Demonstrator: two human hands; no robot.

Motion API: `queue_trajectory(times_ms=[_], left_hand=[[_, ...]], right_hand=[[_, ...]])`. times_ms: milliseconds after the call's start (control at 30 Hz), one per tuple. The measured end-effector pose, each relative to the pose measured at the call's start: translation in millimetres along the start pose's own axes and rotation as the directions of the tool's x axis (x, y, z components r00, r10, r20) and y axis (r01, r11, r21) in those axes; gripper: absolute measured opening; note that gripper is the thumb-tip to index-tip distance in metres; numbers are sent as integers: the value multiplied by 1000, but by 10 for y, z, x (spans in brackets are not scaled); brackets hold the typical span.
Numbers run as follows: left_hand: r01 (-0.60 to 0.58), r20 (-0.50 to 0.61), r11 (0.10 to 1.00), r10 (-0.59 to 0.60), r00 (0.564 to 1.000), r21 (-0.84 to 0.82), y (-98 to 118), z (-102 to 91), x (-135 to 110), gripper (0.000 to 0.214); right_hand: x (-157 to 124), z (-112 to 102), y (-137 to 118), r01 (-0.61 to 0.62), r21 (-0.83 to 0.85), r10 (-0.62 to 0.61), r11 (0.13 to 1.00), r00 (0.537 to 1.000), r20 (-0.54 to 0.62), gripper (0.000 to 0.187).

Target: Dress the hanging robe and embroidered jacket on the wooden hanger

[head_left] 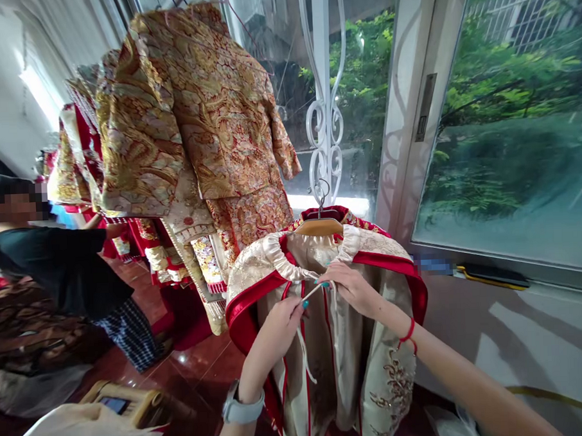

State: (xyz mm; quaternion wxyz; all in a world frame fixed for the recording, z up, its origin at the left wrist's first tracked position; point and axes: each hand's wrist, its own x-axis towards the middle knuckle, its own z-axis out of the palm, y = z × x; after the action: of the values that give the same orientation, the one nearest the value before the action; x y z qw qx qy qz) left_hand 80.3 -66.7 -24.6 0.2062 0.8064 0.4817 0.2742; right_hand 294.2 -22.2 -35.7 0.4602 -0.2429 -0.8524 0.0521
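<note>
A cream and red embroidered robe (384,368) hangs open on a wooden hanger (319,227) in front of me. My left hand (282,321) is closed in a pinch on a thin white tie string (312,291) at the robe's inner front. My right hand (354,284) pinches the other end of the same string just below the collar. The string runs taut between the two hands, and a loose end dangles below the left hand. A grey watch sits on my left wrist and a red cord on my right.
Several gold and red embroidered garments (195,119) hang on a rail to the left. Another person in a black top (56,267) stands at the far left. A large window (503,119) fills the right side. The floor (196,376) is glossy dark red.
</note>
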Motion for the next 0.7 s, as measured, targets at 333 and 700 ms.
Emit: queue_trajectory(times_ms=[333,700], left_hand=[[-227,29,954,237,971,-197,54,-24,693,34],[-215,316,894,351,881,-393,128,-335,893,24]], right_hand=[[172,-223,-63,165,-128,-170,978,985,-34,21],[120,-191,6,256,-521,-407,814,892,-197,17]])
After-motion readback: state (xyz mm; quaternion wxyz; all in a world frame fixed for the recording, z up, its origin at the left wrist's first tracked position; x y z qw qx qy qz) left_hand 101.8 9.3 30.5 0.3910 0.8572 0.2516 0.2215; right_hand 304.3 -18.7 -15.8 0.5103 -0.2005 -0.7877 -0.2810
